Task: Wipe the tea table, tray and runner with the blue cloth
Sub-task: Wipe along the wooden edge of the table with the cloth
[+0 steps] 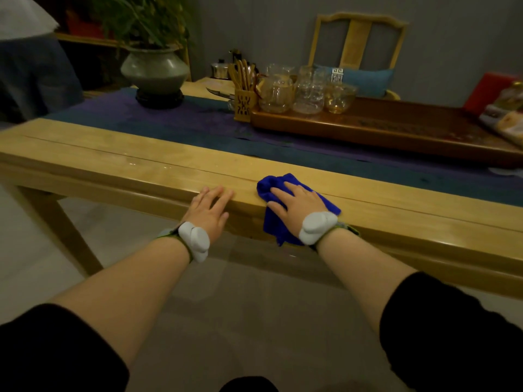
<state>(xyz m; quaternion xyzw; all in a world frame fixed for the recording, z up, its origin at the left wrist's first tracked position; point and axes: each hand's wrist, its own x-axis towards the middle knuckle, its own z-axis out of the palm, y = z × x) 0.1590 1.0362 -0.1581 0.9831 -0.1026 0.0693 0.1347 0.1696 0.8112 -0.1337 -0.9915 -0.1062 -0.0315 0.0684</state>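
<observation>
Right hand (297, 203) is flat, fingers spread, pressing the soft crumpled blue cloth (271, 219) onto the smooth pale wooden tea table (113, 162) edge, left hand (208, 210) resting flat at its 9 o'clock, dark runner (175, 120) and glossy brown tray (396, 128) up around 12–1 o'clock.

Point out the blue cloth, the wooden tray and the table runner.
blue cloth (267, 185): head view, bunched part beyond the fingers.
wooden tray (396, 128): head view, bare floor right of the glasses.
table runner (181, 120): head view, purple middle strip.
</observation>
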